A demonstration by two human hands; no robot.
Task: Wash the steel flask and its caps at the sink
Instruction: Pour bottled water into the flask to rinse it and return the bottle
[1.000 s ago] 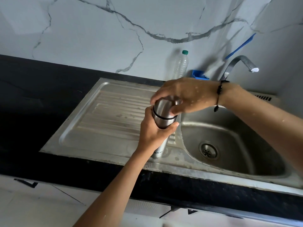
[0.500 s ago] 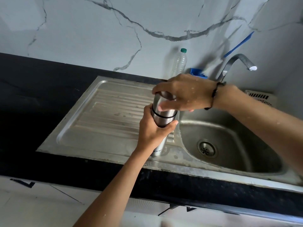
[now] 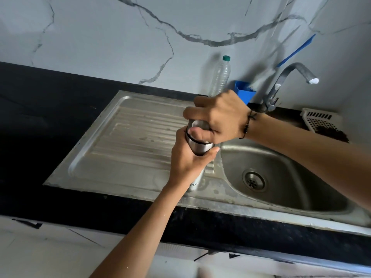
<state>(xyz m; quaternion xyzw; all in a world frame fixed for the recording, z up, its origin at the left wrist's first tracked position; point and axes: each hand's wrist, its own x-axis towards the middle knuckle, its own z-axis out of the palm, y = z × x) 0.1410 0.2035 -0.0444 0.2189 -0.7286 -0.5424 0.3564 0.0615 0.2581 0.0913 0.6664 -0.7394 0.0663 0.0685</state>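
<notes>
Over the ridged drainboard of the steel sink (image 3: 128, 141), just beside the basin, two forearms meet at the steel flask (image 3: 197, 150). Reaching in from the right, the right hand (image 3: 218, 117) arches over the flask's top, fingers curled down round the cap (image 3: 197, 125) with the thumb pressed on its near side; a dark cord circles that wrist. Coming up from below, the left hand (image 3: 188, 163) wraps the flask's body — thumb tip showing on the right edge — and holds it upright, its base at the drainboard's front rim. Black counter (image 3: 40, 109) frames the sink, under a white marble-veined wall. Behind the hands stand a clear plastic bottle (image 3: 219, 77) with a green lid, a blue holder (image 3: 244, 91), the curved tap (image 3: 289, 77) and — far right — a white slotted basket (image 3: 321, 119).
</notes>
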